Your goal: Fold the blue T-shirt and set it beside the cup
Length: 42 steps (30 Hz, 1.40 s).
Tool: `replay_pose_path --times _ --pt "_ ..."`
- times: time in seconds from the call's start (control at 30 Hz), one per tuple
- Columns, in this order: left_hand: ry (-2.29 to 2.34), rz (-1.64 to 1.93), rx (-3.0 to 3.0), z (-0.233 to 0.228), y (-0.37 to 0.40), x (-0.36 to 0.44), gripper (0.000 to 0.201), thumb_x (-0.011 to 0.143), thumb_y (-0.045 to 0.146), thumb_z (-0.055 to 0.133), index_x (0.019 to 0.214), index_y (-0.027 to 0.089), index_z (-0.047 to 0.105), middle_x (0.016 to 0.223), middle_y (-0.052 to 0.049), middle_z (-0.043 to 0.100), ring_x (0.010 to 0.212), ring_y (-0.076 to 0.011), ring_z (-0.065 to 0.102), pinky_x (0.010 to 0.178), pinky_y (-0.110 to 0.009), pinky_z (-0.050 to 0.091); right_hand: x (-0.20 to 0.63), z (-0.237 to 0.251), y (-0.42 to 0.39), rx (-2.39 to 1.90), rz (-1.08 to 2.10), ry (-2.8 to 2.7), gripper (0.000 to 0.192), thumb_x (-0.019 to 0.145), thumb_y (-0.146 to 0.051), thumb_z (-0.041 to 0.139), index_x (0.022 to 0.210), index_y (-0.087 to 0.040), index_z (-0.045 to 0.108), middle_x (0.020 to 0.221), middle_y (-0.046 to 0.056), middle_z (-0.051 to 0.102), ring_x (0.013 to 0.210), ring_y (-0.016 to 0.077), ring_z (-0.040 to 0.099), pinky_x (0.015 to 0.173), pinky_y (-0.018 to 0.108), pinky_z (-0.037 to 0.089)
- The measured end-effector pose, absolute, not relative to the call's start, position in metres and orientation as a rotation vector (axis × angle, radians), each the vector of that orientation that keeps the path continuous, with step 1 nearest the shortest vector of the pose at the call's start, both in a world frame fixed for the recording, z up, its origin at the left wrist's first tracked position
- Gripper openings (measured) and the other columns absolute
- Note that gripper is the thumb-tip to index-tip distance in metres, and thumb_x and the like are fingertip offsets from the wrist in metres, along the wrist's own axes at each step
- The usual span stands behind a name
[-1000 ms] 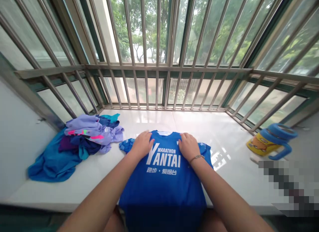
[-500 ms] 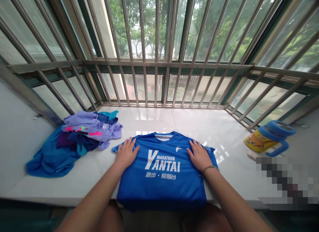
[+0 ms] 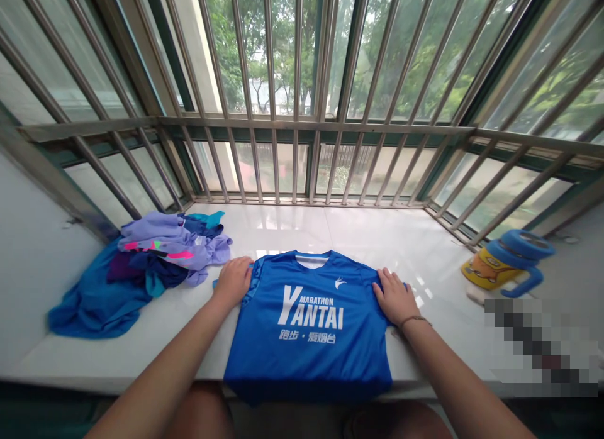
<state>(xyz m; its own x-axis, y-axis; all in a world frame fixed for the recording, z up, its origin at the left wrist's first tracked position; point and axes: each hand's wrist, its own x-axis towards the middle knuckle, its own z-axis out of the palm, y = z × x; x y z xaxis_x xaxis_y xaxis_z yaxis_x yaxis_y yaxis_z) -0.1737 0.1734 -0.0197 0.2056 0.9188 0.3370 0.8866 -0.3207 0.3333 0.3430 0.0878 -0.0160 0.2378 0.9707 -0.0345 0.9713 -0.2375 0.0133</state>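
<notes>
A blue short-sleeved T-shirt lies front side up on the white ledge, its neckline toward the window and its hem hanging over the near edge. White lettering reads "MARATHON YANTAI". My left hand is at the left sleeve, fingers together and curled down over the fabric; its fingertips are partly hidden. Patterned cloth shows beside those fingers. On the right sleeve rests my right hand, its fingers stretched out and lying on the cloth. A thin band circles the right wrist.
A heap of clothes in lilac, purple and teal lies on the left of the ledge. At the right a blue and yellow cup with a handle lies tilted, near a blurred-out patch. Metal window bars enclose the far side.
My left hand has curled from lying flat to bent fingers at the left sleeve. My right hand has slid outward to the right. The shirt has shifted slightly.
</notes>
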Motion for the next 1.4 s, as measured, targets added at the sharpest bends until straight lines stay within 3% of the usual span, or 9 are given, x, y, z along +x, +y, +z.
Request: replay_pose_path --times 0.13,0.27,0.4,0.6,0.8,1.07,1.17,1.33,1.4 --pt "1.530 0.601 2.518 -0.014 0.186 -0.124 0.049 0.112 0.033 0.038 0.149 0.022 0.068 0.162 -0.012 0.065 0.154 -0.0289 0.057 0.133 -0.051 0.042 0.343 -0.020 0.087 2.460 -0.025 1.907 0.068 0.116 -0.047 0.025 0.177 -0.020 0.038 0.184 0.011 0.033 0.170 0.0331 0.031 0.135 0.063 0.028" --pt "1.621 0.252 2.445 -0.010 0.197 -0.083 0.060 0.115 0.046 0.039 0.170 0.026 0.049 0.179 -0.009 0.045 0.167 -0.0310 0.040 0.138 -0.059 0.031 0.342 -0.019 0.085 2.473 -0.028 1.896 0.068 0.116 -0.048 0.026 0.177 -0.022 0.037 0.184 0.009 0.033 0.170 0.0319 0.030 0.136 0.062 0.026" --pt "1.773 0.200 2.376 -0.013 0.201 -0.070 0.068 0.114 0.052 0.039 0.176 0.027 0.038 0.184 -0.008 0.032 0.172 -0.0331 0.028 0.140 -0.066 0.018 0.339 -0.015 0.084 2.491 -0.042 1.872 0.068 0.115 -0.048 0.026 0.177 -0.022 0.036 0.185 0.007 0.032 0.171 0.0310 0.029 0.137 0.060 0.025" --pt "1.796 0.196 2.305 -0.005 0.201 -0.070 0.070 0.113 0.053 0.038 0.176 0.024 0.038 0.185 -0.010 0.029 0.172 -0.0357 0.025 0.138 -0.070 0.016 0.336 -0.010 0.084 2.505 -0.095 1.860 0.070 0.115 -0.051 0.026 0.178 -0.023 0.035 0.185 0.006 0.030 0.171 0.0302 0.027 0.138 0.059 0.023" --pt "1.915 0.528 2.307 -0.003 0.135 -0.102 0.062 0.111 0.034 0.032 0.167 0.017 0.053 0.184 -0.013 0.032 0.172 -0.0357 0.027 0.139 -0.064 0.025 0.335 -0.008 0.084 2.512 -0.102 1.872 0.070 0.115 -0.052 0.025 0.178 -0.024 0.035 0.185 0.007 0.031 0.171 0.0290 0.027 0.137 0.058 0.023" --pt "2.037 0.618 2.091 -0.058 0.006 -0.210 0.057 0.104 0.041 0.034 0.145 0.029 0.073 0.163 -0.010 0.063 0.156 -0.0338 0.055 0.135 -0.054 0.040 0.339 -0.016 0.086 2.519 -0.077 1.908 0.070 0.115 -0.052 0.024 0.177 -0.023 0.036 0.184 0.009 0.033 0.170 0.0307 0.029 0.136 0.060 0.025" --pt "2.027 0.561 2.117 -0.049 0.014 -0.224 0.059 0.105 0.041 0.034 0.151 0.026 0.068 0.167 -0.011 0.060 0.158 -0.0335 0.053 0.135 -0.056 0.039 0.342 -0.020 0.087 2.503 -0.049 1.923 0.070 0.114 -0.052 0.023 0.177 -0.022 0.037 0.184 0.011 0.034 0.170 0.0322 0.029 0.135 0.062 0.026" --pt "2.292 0.425 2.025 -0.017 0.071 -0.215 0.062 0.103 0.044 0.045 0.148 0.007 0.065 0.162 -0.027 0.059 0.155 -0.0390 0.053 0.132 -0.052 0.041 0.343 -0.019 0.088 2.498 -0.062 1.898 0.071 0.114 -0.052 0.021 0.176 -0.022 0.039 0.185 0.009 0.031 0.170 0.0316 0.029 0.136 0.063 0.025" --pt "2.380 0.398 1.909 -0.010 0.094 -0.211 0.058 0.100 0.049 0.054 0.139 0.010 0.069 0.157 -0.028 0.062 0.150 -0.0427 0.056 0.126 -0.055 0.045 0.342 -0.018 0.088 2.505 -0.063 1.895 0.071 0.114 -0.052 0.022 0.176 -0.022 0.039 0.185 0.008 0.032 0.170 0.0311 0.029 0.136 0.061 0.025"
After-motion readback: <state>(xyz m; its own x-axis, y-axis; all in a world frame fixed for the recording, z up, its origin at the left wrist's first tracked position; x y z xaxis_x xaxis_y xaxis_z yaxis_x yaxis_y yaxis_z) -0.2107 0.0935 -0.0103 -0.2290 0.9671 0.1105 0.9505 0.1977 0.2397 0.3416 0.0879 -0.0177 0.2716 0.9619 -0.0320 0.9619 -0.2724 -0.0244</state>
